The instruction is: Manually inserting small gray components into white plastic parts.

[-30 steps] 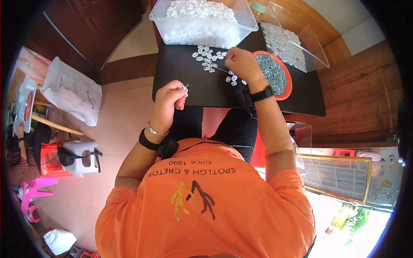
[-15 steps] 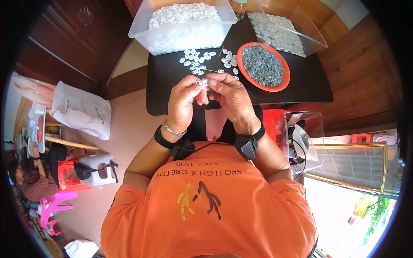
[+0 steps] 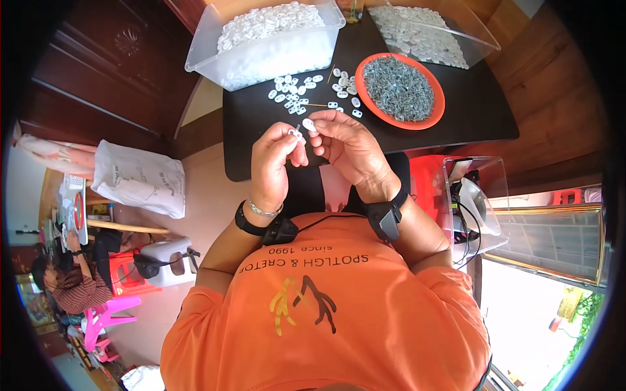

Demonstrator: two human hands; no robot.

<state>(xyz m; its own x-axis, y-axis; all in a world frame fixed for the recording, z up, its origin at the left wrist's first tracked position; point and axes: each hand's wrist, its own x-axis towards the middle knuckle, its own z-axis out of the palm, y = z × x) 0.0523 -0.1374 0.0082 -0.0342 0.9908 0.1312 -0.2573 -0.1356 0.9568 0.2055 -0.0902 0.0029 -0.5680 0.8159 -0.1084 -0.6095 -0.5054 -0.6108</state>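
Note:
My left hand [image 3: 272, 156] pinches a small white plastic piece [image 3: 295, 133] between thumb and fingers, and a thin grey metal bit, perhaps a spring, sticks up from it. Close beside it, my right hand [image 3: 349, 146] grips a white oval plastic piece [image 3: 309, 124] by thumb and forefinger. A narrow gap separates the two pieces. Both hands hover over the near edge of the dark table [image 3: 251, 140]. Just beyond them lie loose white two-holed pieces [image 3: 293, 104], with more white oval pieces [image 3: 343, 83] to the right and a thin stick [image 3: 315, 105] between.
An orange plate [image 3: 438, 112] heaped with small grey metal parts [image 3: 399, 88] stands right. Clear bins of white pieces stand at the back left [image 3: 274, 62] and back right [image 3: 479, 42]. At far left, another person [image 3: 81, 290] sits near a white sack [image 3: 140, 179].
My hands have drawn slightly apart; the white pieces, close together before, now show a gap. The right-hand piece has turned its oval face into view. The whole view has shifted a little.

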